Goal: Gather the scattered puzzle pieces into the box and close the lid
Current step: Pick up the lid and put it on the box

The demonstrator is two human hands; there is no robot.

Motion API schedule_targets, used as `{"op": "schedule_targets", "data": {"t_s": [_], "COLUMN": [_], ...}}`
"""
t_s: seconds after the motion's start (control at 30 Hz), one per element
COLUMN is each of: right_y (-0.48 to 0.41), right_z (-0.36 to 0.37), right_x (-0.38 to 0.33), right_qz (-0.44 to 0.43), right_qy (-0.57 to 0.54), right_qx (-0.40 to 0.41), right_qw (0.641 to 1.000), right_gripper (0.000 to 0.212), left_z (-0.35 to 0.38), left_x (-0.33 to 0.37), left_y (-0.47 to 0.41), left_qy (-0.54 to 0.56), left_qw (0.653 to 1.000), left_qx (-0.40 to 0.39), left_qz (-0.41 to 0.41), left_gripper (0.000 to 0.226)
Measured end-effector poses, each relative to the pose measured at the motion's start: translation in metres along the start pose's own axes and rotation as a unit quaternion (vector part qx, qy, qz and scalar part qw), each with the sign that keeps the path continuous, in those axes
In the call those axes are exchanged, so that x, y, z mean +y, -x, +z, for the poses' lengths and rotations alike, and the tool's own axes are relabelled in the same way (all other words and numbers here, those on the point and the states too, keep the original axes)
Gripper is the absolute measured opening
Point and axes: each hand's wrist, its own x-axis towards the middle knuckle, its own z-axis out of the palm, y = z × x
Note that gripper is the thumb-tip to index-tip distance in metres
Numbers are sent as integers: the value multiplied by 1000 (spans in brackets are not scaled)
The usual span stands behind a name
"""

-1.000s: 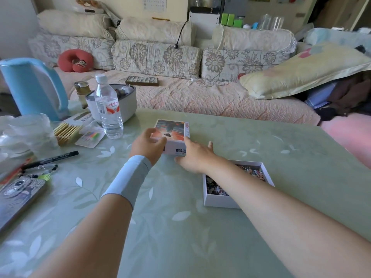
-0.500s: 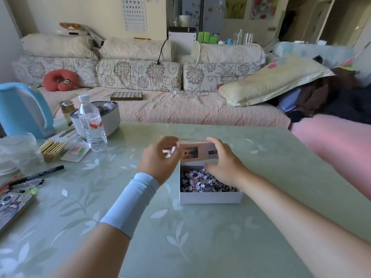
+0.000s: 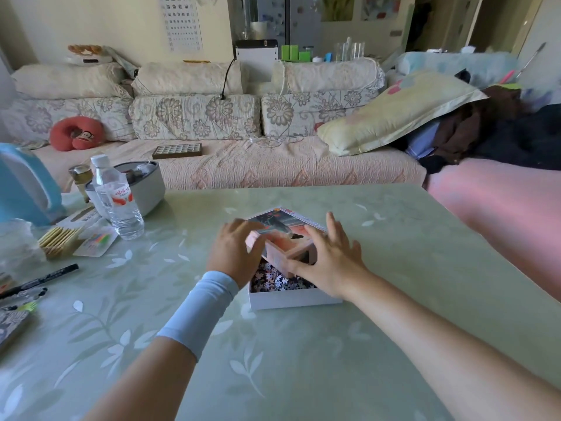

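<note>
the lid sits tilted between both hands, its far edge low over the box and its near edge raised, so the puzzle pieces show just below the palms. the left hand grips the lid's left end; the right hand presses its right corner with fingers spread. the lid looks skewed against the box, though blur makes that uncertain. pushed down like this, a lid wall could catch on the box rim, crumple, or tip the box and spill pieces onto the counter. uneven pressure from the right hand could slide the box toward the left hand.
</note>
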Motion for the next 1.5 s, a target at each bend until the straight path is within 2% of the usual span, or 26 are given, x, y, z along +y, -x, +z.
{"op": "schedule_targets", "data": {"t_s": [0.1, 0.2, 0.27, 0.37, 0.47, 0.63, 0.73, 0.9, 1.03, 1.17, 1.23, 1.33, 1.4, 1.47, 1.5], "right_y": [-4, -9, -10, -11, -14, -7, -2, 13, 18, 7, -5, -19, -26, -31, -32], "right_z": [8, 19, 21, 18, 17, 11, 0, -15, -19, -18, -15, -7, -3, 0, 2], "right_x": [-7, -5, -1, 6, 14, 18, 20, 31, 33, 22, 18, 16, 14, 14, 14], "right_qz": [-13, -29, -45, -55, -37, -2, -13, -6, -12, 0, 11, 16, 20, 23, 19], "right_qy": [4, -18, -53, -93, -102, -170, -170, -163, -153, -93, -75, -82, -94, -99, -94], "right_qx": [20, 50, 46, 26, 20, -7, -6, -73, -101, -54, -48, -68, -70, -63, -64], "right_qw": [1000, 998, 997, 994, 994, 985, 985, 984, 983, 994, 996, 994, 993, 993, 993], "right_gripper": [100, 86, 80, 70, 66, 83, 83, 85, 72, 59, 59, 65, 73, 83, 81], "left_z": [1, 4, 9, 15, 13, 1, -9, -23, -23, -15, -7, 6, 10, 10, 10], "left_x": [-23, -40, -44, -40, -33, -9, 3, 17, 19, 19, 20, 17, 13, 8, 6], "left_y": [-18, -28, -30, -29, -25, -3, 8, 18, 21, 5, -7, -18, -23, -25, -25], "left_qy": [-56, -19, 38, 114, 86, -7, -16, -44, -100, -113, -120, -88, -49, -69, -85], "left_qw": [996, 981, 968, 958, 967, 981, 982, 979, 972, 987, 983, 962, 958, 954, 949], "left_qx": [36, -65, -136, -147, -123, -150, -143, -148, -171, -98, -139, -240, -256, -265, -277], "left_qz": [-59, -179, -209, -221, -205, -125, -125, -134, -122, -60, -28, -94, -122, -120, -125], "left_gripper": [47, 58, 69, 65, 53, 51, 46, 32, 32, 34, 41, 53, 52, 49, 47]}}
